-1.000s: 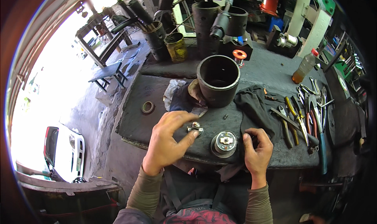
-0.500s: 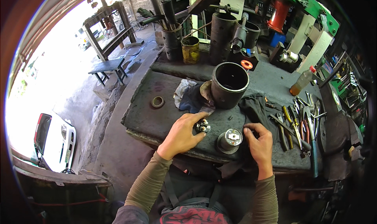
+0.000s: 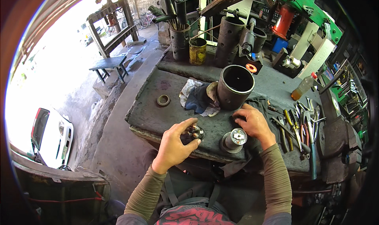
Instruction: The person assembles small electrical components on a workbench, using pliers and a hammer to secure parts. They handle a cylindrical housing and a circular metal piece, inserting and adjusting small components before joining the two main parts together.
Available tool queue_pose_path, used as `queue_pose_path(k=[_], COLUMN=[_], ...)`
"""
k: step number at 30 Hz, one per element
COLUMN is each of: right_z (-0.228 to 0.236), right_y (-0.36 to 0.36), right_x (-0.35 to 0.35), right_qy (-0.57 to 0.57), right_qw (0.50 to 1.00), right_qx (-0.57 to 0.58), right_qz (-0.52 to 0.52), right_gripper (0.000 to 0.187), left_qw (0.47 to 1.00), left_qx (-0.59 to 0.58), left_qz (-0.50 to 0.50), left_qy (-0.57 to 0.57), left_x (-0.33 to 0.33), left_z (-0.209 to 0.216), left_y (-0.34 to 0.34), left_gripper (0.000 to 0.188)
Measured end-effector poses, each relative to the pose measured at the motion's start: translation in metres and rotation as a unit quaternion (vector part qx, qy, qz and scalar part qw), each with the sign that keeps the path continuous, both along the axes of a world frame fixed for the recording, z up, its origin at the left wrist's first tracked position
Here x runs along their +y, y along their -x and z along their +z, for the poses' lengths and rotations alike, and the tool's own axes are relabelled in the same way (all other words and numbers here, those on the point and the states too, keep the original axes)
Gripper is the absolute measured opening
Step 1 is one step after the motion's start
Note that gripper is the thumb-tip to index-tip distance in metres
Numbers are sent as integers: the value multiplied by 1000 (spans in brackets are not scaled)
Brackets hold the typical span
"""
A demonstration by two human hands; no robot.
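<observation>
My left hand (image 3: 176, 143) holds a small round black cap (image 3: 195, 132) with copper-coloured terminal studs, thumb and fingers around its sides, just above the bench's front edge. To its right a short silver metal cylinder (image 3: 233, 140) with a wider base ring stands upright on the bench; a pale fitting shows on its top. My right hand (image 3: 254, 124) is low over the bench beyond and to the right of this cylinder. Its fingers are curled down near the surface, and whatever lies between the fingertips is hidden.
Behind the hands stands a wide dark metal pipe section (image 3: 236, 85) beside crumpled rags (image 3: 199, 97). A metal ring (image 3: 163, 100) lies at left. Pliers and wrenches (image 3: 298, 126) cover the right side, near a bottle of brown liquid (image 3: 304, 87) and a dark cloth (image 3: 258, 102).
My right hand has moved forward and left, from beside the silver cylinder to a spot beyond it. My left hand has shifted slightly down and left with the black cap, turning its studs.
</observation>
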State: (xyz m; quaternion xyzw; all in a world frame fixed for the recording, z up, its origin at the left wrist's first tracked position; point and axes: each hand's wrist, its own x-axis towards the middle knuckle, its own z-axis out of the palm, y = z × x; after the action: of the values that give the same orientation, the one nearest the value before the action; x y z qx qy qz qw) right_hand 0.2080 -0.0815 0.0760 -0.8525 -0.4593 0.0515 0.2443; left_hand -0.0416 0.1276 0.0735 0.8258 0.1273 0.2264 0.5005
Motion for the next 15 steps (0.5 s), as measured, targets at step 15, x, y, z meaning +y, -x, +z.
queue_pose_path(k=[15], right_z=[74], right_y=[83], right_x=[-34], right_qy=[-149], right_qw=[986], right_qx=[41], right_qz=[60], right_gripper=[20], left_qw=[991], left_qx=[17], left_qz=[26], left_qy=[-132], left_x=[-12], left_z=[-19], left_y=[-16], left_gripper=[63])
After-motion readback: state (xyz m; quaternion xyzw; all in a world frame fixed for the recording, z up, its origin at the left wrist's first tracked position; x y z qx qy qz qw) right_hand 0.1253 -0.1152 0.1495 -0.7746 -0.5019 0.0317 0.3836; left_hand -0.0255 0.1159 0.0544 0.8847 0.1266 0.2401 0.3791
